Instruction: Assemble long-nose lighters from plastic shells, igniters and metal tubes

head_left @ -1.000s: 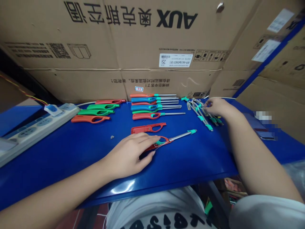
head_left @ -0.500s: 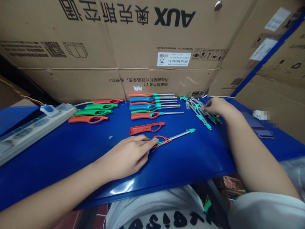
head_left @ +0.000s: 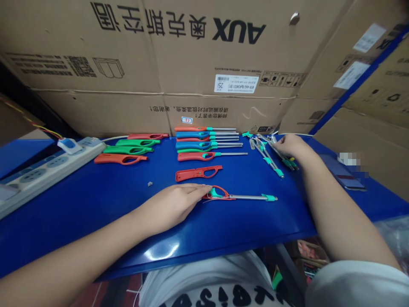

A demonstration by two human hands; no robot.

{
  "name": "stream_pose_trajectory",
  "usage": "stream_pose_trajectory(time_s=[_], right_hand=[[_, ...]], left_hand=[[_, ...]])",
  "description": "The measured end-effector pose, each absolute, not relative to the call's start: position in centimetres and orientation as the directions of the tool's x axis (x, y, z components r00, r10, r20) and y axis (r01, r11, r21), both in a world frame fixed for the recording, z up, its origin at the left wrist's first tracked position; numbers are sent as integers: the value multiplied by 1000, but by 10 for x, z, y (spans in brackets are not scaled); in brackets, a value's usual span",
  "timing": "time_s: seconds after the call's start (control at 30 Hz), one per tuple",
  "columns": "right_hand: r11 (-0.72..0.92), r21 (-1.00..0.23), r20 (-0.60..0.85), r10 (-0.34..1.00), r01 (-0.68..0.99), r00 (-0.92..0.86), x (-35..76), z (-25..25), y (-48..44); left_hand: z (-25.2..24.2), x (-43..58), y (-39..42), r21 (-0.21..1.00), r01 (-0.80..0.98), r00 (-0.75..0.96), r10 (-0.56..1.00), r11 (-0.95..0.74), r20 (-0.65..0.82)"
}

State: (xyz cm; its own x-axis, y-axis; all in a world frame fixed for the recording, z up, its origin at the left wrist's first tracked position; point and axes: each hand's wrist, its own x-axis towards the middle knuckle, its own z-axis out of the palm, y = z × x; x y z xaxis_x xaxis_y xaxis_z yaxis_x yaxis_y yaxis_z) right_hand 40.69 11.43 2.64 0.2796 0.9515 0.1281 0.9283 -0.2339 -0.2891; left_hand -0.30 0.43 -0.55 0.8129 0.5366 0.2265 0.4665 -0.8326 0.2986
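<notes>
My left hand (head_left: 171,204) lies flat on the blue table (head_left: 96,200), fingers stretched out, covering the handle end of a red lighter with a metal tube (head_left: 243,196) that points right. Just behind it lies a red handle half shell (head_left: 198,173). My right hand (head_left: 289,145) rests at the far right on a heap of metal tubes with teal ends (head_left: 268,153), fingers curled over them; what they grip is unclear. A row of finished lighters (head_left: 207,143) in red, blue and green lies at the back centre.
Several empty green and red handle shells (head_left: 131,149) lie at the back left, beside a white power strip (head_left: 47,168). A few small screws (head_left: 150,183) sit mid-table. Large cardboard boxes (head_left: 179,64) wall off the back. A dark flat object (head_left: 343,172) lies at the right.
The lighter under my left hand has swung so its tube now lies level, pointing right instead of up-right. My left fingers have flattened. My right hand stays on the tube heap.
</notes>
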Motion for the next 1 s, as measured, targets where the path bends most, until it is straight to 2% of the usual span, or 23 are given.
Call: stream_pose_trajectory(time_s=[0.1,0.2,0.43,0.5,0.63,0.77,0.83,0.9,1.0], right_hand=[[-332,-296,78,926,895,370,388,40,107],[-288,-366,125,927,885,354,365,46,99],[-77,-424,201,964,902,177,334,36,90],[10,-491,208,972,871,106,325,32,87],[167,-747,101,985,644,-138,293,23,74],[240,-876,130,953,419,-274,251,6,54],[281,-888,164,933,363,-321,236,-3,44],[327,-866,187,913,377,-363,227,-11,36],[454,-797,263,855,400,-446,224,-15,30]], left_hand=[[-6,-3,5,270,481,804,543,-834,244],[-6,-3,6,242,511,785,563,-825,258],[-8,-1,9,308,582,727,651,-753,217],[-9,-1,8,324,583,715,660,-745,229],[-9,2,4,383,584,672,691,-715,265],[-8,5,4,453,581,616,730,-676,298],[-9,7,6,514,552,569,748,-656,342],[-11,9,7,648,481,490,794,-591,361],[-11,13,10,879,271,398,877,-392,268]])
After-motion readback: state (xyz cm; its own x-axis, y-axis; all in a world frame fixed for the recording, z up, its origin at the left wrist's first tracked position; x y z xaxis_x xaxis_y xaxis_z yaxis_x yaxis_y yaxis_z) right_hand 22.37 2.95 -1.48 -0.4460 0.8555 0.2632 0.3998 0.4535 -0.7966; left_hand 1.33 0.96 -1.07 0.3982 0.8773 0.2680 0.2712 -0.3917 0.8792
